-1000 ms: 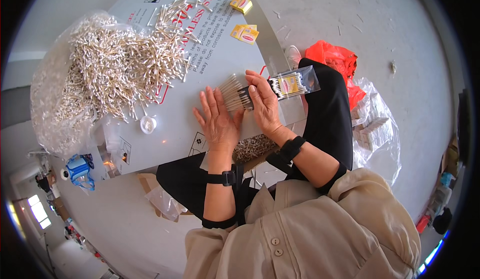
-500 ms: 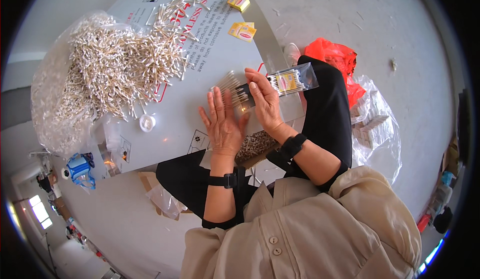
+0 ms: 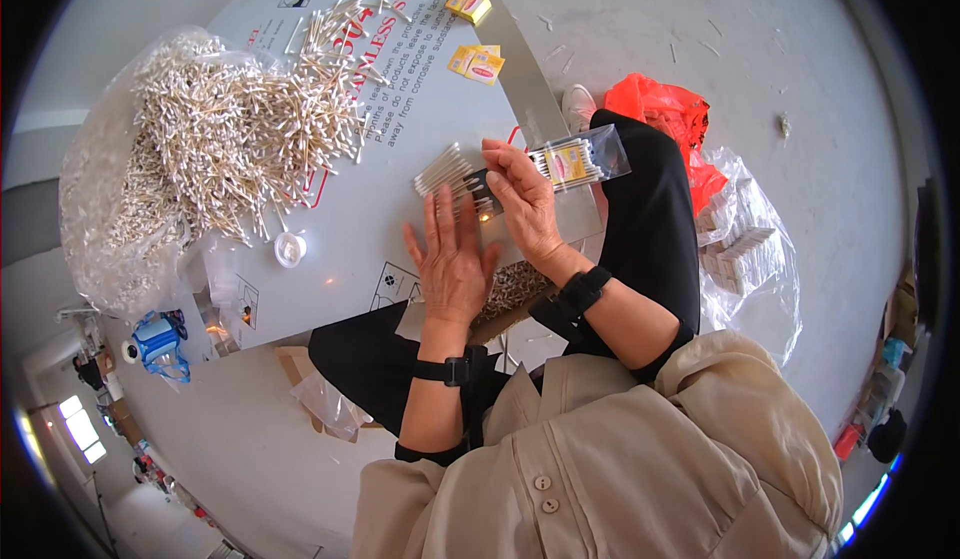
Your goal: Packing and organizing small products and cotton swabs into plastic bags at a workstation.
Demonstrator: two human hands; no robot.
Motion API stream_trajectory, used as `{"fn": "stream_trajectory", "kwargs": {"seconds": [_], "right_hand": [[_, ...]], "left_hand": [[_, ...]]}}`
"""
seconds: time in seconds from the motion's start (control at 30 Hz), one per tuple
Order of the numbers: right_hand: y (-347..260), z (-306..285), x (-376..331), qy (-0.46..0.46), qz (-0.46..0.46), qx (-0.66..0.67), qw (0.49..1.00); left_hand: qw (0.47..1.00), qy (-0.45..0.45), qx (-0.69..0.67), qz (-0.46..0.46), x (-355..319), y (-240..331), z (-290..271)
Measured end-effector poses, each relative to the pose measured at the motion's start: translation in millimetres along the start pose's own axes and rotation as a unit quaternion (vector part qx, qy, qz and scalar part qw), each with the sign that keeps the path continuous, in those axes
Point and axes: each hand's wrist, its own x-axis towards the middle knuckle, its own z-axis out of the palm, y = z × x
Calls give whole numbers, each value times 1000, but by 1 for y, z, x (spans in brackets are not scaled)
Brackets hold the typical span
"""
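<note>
My left hand [image 3: 453, 267] lies on the steel table with its fingers stretched and spread, fingertips touching the lower edge of a row of cotton swabs [image 3: 443, 169]. The swabs lie side by side, pointing toward a dark flat piece [image 3: 485, 195] between my hands. My right hand [image 3: 528, 209] leans over that piece, fingers straight and thumb apart. Just right of it, a clear plastic bag [image 3: 612, 151] holds several swabs and a yellow card [image 3: 568, 163]. The right hand covers the bag's near end, so the contact there is hidden.
A big heap of loose cotton swabs [image 3: 240, 119] spills from a clear sack at the left. A small white round tub [image 3: 290, 250] stands below it. Yellow cards [image 3: 476, 63] and a yellow stack [image 3: 468, 5] lie at the far edge. A red bag [image 3: 660, 109] sits at the right.
My left hand has drawn slightly back toward me, showing more of the swab row, which looks more even. My right hand stays nearly in place by the bag.
</note>
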Motion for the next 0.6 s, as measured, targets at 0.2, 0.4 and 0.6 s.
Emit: {"fn": "stream_trajectory", "kwargs": {"seconds": [0.2, 0.4, 0.6], "right_hand": [[-30, -20, 5, -178, -114, -427, 879], [-20, -25, 3, -193, -204, -520, 806], [-20, -23, 2, -203, -257, -538, 777]], "left_hand": [[992, 109, -54, -24, 1, -17, 14], [998, 22, -18, -57, 2, -9, 11], [998, 10, -11, -67, 0, -8, 14]]}}
